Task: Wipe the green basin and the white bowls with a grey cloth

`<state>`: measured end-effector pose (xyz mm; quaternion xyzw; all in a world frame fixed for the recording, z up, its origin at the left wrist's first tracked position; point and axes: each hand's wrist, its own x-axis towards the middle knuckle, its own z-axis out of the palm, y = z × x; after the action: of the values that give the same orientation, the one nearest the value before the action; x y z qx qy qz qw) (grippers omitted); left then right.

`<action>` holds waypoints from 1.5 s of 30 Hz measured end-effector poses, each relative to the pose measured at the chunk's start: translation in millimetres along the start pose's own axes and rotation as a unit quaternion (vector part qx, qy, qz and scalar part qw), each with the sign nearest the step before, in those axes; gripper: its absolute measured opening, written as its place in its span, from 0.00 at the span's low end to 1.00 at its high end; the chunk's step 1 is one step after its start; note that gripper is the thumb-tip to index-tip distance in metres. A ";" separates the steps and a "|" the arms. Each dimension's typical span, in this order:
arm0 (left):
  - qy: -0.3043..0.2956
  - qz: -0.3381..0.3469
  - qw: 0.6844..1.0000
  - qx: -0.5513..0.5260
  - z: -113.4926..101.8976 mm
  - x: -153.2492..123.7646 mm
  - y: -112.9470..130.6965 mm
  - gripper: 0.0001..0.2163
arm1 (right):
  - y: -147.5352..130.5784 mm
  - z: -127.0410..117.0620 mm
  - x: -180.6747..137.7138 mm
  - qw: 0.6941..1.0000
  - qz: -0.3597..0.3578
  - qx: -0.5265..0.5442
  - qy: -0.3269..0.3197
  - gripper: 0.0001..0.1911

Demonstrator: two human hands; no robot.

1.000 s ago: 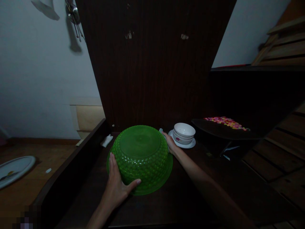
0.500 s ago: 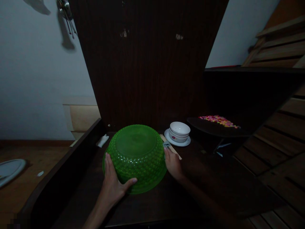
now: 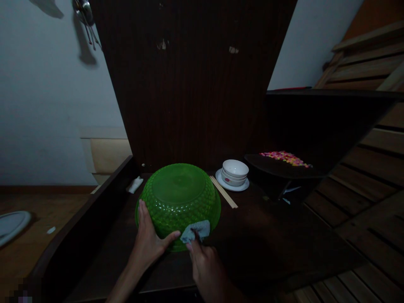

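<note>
A green plastic basin lies upside down on a dark wooden table. My left hand rests flat against its near left side, fingers spread and thumb pointing right. My right hand presses a small grey cloth against the basin's near rim, fingers closed on the cloth.
Wooden chopsticks lie to the right of the basin. Behind them white bowls are stacked on a saucer. A dark tray with colourful bits sits further right. A white scrap lies at the back left. A plate is on the floor.
My right hand has swept the cloth from the basin's far right side round to its near rim. The chopsticks behind it are now uncovered. My left hand has stayed on the basin.
</note>
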<state>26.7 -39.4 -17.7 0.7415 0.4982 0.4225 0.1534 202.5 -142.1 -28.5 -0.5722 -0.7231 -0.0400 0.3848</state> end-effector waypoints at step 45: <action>-0.031 -0.002 0.999 0.030 -11.9 -3.6 0.0 0.60 | 155.8 -29.1 156.9 0.968 0.184 0.159 0.067 0.11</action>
<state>16.9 -44.8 -12.3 0.7574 0.5072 0.3836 0.1479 343.4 21.8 26.8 -0.6230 -0.5749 0.1081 0.5193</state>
